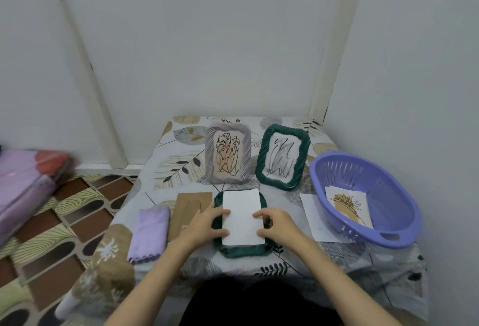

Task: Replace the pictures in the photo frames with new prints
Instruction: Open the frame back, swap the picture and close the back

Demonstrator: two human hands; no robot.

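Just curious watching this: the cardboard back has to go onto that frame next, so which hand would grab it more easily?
Probably the left hand: the cardboard back lies right beside it, left of the frame, while the right hand is across the paper.

No words, labels, brand names or numbers can be read anywhere. The only marks are black scribbled line drawings: one on the print in the grey frame (228, 153), one on the print in the standing green frame (282, 156), and a line sketch on the sheet in the purple basket (363, 198). The white sheet (242, 217) in front shows blank.
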